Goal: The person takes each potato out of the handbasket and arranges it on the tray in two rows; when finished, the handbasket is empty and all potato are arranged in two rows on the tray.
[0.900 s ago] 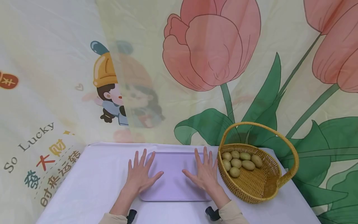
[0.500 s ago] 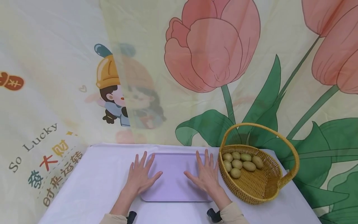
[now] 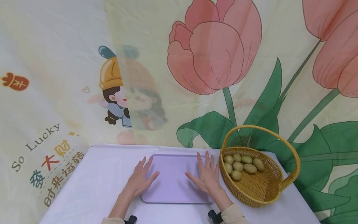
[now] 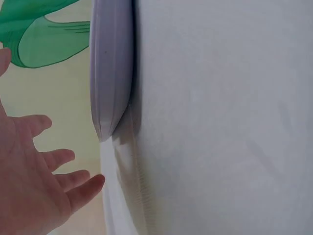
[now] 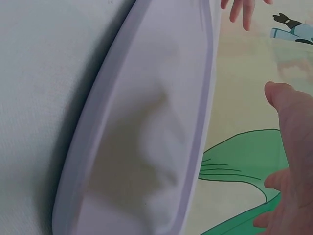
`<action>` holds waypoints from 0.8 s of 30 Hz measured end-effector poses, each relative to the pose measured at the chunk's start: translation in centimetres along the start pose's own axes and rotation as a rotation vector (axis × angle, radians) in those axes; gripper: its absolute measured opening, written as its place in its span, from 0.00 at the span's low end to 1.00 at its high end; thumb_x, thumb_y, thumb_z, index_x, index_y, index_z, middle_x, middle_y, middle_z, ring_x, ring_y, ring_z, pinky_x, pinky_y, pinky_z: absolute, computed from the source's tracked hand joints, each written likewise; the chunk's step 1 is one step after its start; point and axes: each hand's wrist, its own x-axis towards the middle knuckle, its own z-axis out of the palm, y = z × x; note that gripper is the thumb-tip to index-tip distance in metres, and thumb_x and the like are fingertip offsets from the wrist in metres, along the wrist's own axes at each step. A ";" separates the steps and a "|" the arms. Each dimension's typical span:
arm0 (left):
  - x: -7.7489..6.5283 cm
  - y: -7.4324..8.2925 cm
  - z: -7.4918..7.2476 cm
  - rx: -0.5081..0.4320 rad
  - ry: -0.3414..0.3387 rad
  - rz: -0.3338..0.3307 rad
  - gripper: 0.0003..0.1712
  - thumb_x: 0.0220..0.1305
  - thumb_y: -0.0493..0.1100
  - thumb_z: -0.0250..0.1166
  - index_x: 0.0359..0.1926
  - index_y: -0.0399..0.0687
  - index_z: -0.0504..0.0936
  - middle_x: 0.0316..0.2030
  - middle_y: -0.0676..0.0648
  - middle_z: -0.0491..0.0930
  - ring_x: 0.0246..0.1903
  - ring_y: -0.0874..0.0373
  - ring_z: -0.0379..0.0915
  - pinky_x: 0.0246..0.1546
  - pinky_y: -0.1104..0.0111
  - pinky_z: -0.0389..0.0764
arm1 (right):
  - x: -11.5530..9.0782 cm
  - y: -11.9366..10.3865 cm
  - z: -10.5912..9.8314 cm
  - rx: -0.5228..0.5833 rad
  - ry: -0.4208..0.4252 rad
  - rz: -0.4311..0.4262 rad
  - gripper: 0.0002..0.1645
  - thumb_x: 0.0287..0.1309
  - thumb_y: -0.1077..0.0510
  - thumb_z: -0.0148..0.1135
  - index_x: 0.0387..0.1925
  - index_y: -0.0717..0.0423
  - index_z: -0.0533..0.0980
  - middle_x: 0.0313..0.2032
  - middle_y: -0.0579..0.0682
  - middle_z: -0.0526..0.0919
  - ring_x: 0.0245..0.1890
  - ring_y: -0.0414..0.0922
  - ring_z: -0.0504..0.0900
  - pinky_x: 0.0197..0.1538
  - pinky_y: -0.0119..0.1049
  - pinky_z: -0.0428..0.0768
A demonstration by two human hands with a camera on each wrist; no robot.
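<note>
A pale purple rectangular tray [image 3: 172, 183] lies on the white-covered table. My left hand [image 3: 139, 180] hovers over its left edge, fingers spread and holding nothing. In the left wrist view, the left hand [image 4: 34, 176] shows extended fingers beside the tray's outer wall [image 4: 112, 68]. Over the tray's right side is my right hand [image 3: 207, 177], fingers spread apart and thumb pointing inward. The right wrist view shows the right hand [image 5: 293, 161] above the tray [image 5: 132, 161], where a soft shadow falls. Several potatoes [image 3: 250, 168] sit at the back left of a wicker basket [image 3: 263, 183].
The basket, with a tall arched handle [image 3: 293, 155], stands right of the tray, close to my right hand. White cloth [image 3: 84, 186] covers the table. Behind it hangs a backdrop [image 3: 156, 68] printed with tulips and a cartoon figure. Dark wrist straps [image 3: 214, 216] show near both sleeves.
My left hand has tilted, its fingers now closer together and slightly lower. My right hand stays nearly in place. The head view has shifted slightly, so the scene sits a little lower and farther right.
</note>
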 end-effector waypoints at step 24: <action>-0.1 -2.0 0.9 -0.330 -0.019 0.018 0.41 0.70 0.55 0.57 0.74 0.37 0.57 0.71 0.31 0.58 0.70 0.36 0.52 0.71 0.44 0.59 | 0.7 0.4 -2.1 0.060 0.069 -0.055 0.55 0.56 0.29 0.60 0.74 0.57 0.57 0.72 0.72 0.50 0.69 0.72 0.54 0.67 0.71 0.60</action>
